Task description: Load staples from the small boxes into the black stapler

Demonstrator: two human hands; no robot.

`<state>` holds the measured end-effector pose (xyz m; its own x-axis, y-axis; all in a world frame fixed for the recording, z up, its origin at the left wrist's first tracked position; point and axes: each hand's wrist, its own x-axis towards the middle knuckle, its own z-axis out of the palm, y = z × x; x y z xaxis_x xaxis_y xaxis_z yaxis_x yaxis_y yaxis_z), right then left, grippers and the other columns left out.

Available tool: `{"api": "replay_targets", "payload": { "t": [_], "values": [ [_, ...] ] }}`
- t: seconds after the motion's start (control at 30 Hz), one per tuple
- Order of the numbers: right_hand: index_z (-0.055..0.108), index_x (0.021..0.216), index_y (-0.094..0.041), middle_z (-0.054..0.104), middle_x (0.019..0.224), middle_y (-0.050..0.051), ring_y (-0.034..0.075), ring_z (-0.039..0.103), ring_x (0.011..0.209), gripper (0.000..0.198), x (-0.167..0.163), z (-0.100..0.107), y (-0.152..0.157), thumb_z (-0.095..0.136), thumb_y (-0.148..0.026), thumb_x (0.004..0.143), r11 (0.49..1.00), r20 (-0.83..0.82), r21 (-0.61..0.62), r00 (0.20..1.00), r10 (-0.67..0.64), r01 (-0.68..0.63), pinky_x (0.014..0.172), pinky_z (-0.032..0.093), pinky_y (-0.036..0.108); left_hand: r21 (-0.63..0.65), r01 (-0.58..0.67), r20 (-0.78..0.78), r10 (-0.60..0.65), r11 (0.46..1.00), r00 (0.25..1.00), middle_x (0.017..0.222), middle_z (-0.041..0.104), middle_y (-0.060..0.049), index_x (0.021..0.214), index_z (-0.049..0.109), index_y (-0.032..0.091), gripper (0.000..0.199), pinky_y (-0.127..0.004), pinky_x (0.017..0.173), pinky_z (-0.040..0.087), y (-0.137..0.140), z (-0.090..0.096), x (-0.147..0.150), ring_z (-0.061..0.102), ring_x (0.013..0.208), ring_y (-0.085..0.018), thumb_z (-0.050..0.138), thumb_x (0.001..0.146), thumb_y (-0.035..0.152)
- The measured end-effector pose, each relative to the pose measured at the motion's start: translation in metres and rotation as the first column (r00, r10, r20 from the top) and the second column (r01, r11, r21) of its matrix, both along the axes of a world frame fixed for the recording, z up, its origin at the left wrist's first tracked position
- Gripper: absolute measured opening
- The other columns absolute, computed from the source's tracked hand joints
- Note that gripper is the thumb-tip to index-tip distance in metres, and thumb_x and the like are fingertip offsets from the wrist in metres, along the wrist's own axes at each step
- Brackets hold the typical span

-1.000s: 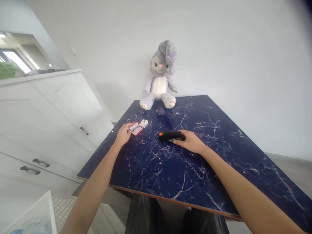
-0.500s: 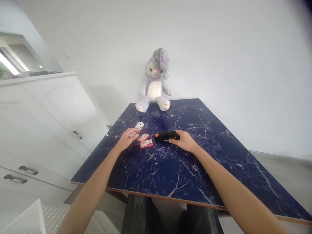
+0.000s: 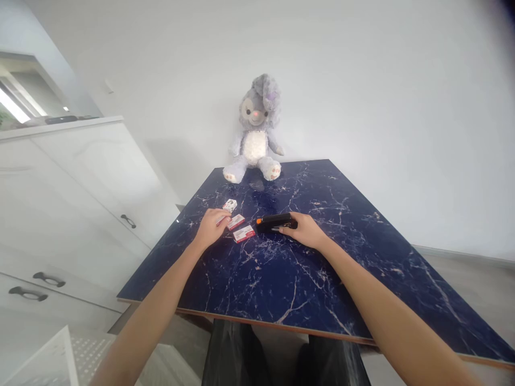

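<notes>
- Right hand (image 3: 306,230): lies on the dark blue marbled table (image 3: 362,257), fingers curled over the near end of a black stapler (image 3: 276,222); the grasp is closed on the stapler body.
- Stapler: rests flat on the tabletop, long axis running left to right across the view, orange-tipped end pointing away from the right hand, toward the left hand.
- Left hand (image 3: 211,228): palm down on the table, fingers bent over a small box of which only a pale edge shows; whether it is pinched or merely covered cannot be told.
- Red-and-white staple boxes: one (image 3: 236,221) just beside the left fingertips, a second (image 3: 244,234) between the two hands, just short of the stapler's orange tip; a third (image 3: 230,205) lies slightly farther back.
- Nearer hand: the left is closer to all the boxes; the right touches only the stapler.
- Background: grey plush rabbit (image 3: 255,131) seated at the table's far edge against the wall; white cabinet (image 3: 80,182) to the left.
</notes>
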<state>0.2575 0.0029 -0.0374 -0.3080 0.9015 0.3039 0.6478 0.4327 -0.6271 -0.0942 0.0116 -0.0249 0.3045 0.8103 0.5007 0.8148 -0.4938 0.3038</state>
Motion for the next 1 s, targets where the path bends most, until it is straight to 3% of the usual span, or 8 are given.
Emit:
{"api": "replay_targets", "payload": {
  "t": [0.13, 0.2, 0.27, 0.5, 0.6, 0.73, 0.9, 1.0],
  "values": [
    [0.066, 0.089, -0.021, 0.071, 0.086, 0.002, 0.019, 0.064, 0.075, 0.021, 0.0, -0.001, 0.0, 0.071, -0.039, 0.08, 1.0, 0.004, 0.004, 1.0, -0.007, 0.007, 0.067, 0.044, 0.028, 0.02, -0.175, -0.07, 0.176, 0.984, 0.982, 0.148, 0.052, -0.014, 0.136, 0.059, 0.022, 0.049, -0.053, 0.114, 0.032, 0.009, -0.01, -0.008, 0.045, 0.137, -0.033, 0.052, 0.094, 0.045],
    [0.067, 0.091, -0.021, 0.072, 0.087, 0.003, 0.019, 0.064, 0.076, 0.021, 0.0, -0.001, 0.0, 0.071, -0.039, 0.08, 1.0, -0.005, -0.001, 1.0, -0.001, 0.001, 0.068, 0.045, 0.029, -0.054, -0.187, -0.105, 0.181, 0.981, 0.978, 0.158, 0.037, -0.016, 0.146, 0.05, 0.021, 0.057, -0.055, 0.115, 0.029, 0.014, -0.016, -0.009, 0.036, 0.144, -0.036, 0.047, 0.096, 0.049],
    [0.067, 0.092, -0.021, 0.072, 0.087, 0.002, 0.019, 0.064, 0.076, 0.021, -0.001, 0.0, -0.001, 0.071, -0.038, 0.08, 1.0, -0.012, -0.01, 1.0, 0.004, -0.004, 0.068, 0.045, 0.029, -0.125, -0.171, -0.118, 0.156, 0.977, 0.981, 0.161, 0.032, -0.016, 0.149, 0.047, 0.021, 0.057, -0.057, 0.115, 0.028, 0.022, -0.02, -0.008, 0.033, 0.146, -0.037, 0.039, 0.099, 0.049],
    [0.066, 0.092, -0.021, 0.071, 0.085, 0.002, 0.019, 0.065, 0.074, 0.022, -0.001, 0.001, -0.001, 0.071, -0.038, 0.079, 1.0, -0.044, -0.019, 0.999, 0.01, -0.01, 0.066, 0.045, 0.028, -0.18, 0.046, 0.027, -0.042, 0.983, 0.999, 0.133, 0.065, -0.009, 0.132, 0.064, 0.025, 0.044, -0.048, 0.107, 0.042, 0.053, -0.011, 0.011, 0.058, 0.123, -0.028, 0.042, 0.098, 0.044],
    [0.066, 0.095, -0.021, 0.072, 0.089, 0.003, 0.02, 0.065, 0.077, 0.022, 0.0, 0.001, 0.0, 0.07, -0.037, 0.081, 0.999, -0.051, -0.031, 0.998, 0.036, -0.038, 0.067, 0.046, 0.029, -0.225, 0.145, 0.056, -0.136, 0.964, 0.989, 0.132, 0.066, -0.007, 0.128, 0.067, 0.026, 0.042, -0.047, 0.105, 0.044, 0.049, -0.006, 0.024, 0.06, 0.118, -0.028, 0.045, 0.096, 0.042],
    [0.065, 0.096, -0.02, 0.072, 0.09, 0.003, 0.02, 0.066, 0.078, 0.021, 0.0, 0.002, 0.001, 0.069, -0.034, 0.08, 0.998, -0.036, -0.049, 0.999, 0.04, -0.041, 0.068, 0.046, 0.029, -0.276, 0.23, 0.029, -0.231, 0.933, 0.972, 0.139, 0.06, -0.009, 0.143, 0.054, 0.027, 0.052, -0.044, 0.102, 0.046, 0.03, 0.001, 0.041, 0.059, 0.119, -0.03, 0.052, 0.093, 0.041],
    [0.066, 0.097, -0.02, 0.072, 0.091, 0.004, 0.02, 0.065, 0.079, 0.022, 0.0, 0.004, 0.001, 0.069, -0.034, 0.081, 0.998, -0.033, -0.042, 0.999, 0.042, -0.043, 0.069, 0.046, 0.029, -0.318, 0.207, 0.022, -0.211, 0.925, 0.977, 0.132, 0.062, -0.009, 0.14, 0.056, 0.026, 0.049, -0.036, 0.079, 0.052, 0.018, 0.009, 0.043, 0.064, 0.082, -0.02, 0.046, 0.096, 0.045],
    [0.067, 0.099, -0.02, 0.072, 0.092, 0.004, 0.02, 0.066, 0.08, 0.023, 0.0, 0.003, 0.001, 0.069, -0.034, 0.081, 0.999, -0.029, -0.036, 0.999, 0.04, -0.041, 0.07, 0.046, 0.029, -0.33, 0.185, 0.011, -0.192, 0.926, 0.981, 0.119, 0.067, -0.008, 0.135, 0.06, 0.026, 0.048, -0.034, 0.073, 0.051, 0.017, 0.013, 0.035, 0.062, 0.074, -0.018, 0.05, 0.093, 0.046]
  ]
}}
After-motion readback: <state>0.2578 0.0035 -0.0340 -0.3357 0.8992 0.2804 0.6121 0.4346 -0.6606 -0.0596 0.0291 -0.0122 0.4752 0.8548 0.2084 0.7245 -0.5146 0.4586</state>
